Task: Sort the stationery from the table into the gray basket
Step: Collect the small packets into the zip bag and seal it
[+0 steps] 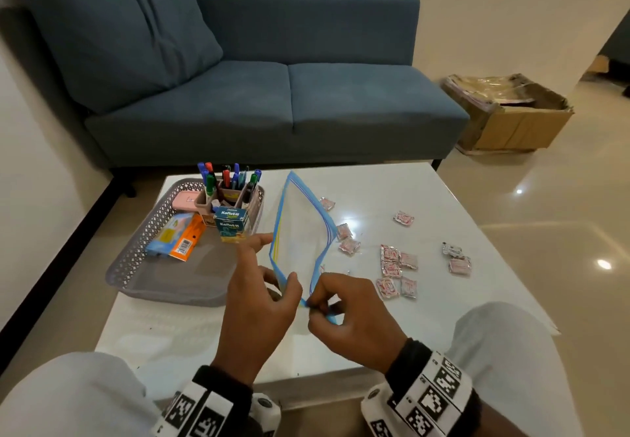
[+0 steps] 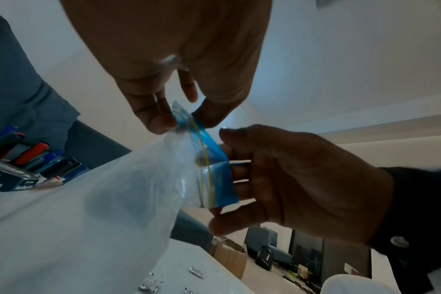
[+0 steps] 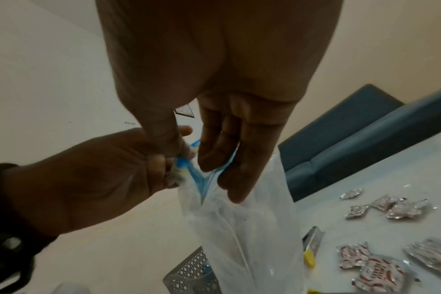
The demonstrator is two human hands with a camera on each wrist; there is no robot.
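Item: clear zip bag with blue seal strip, held above the tabletop just right of the gray basket, which held markers and boxes. Left hand and right hand each pinched the near corner of the strip, apparently to part the seal for loading. Long axis ran near-to-far, far end raised; foil sachets lay right.

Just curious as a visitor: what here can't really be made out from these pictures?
- Sachets, head view: print too small to read.
- Yellow-tipped tool, right wrist view: partly behind the plastic bag.
- Basket, right wrist view: only a corner shows.
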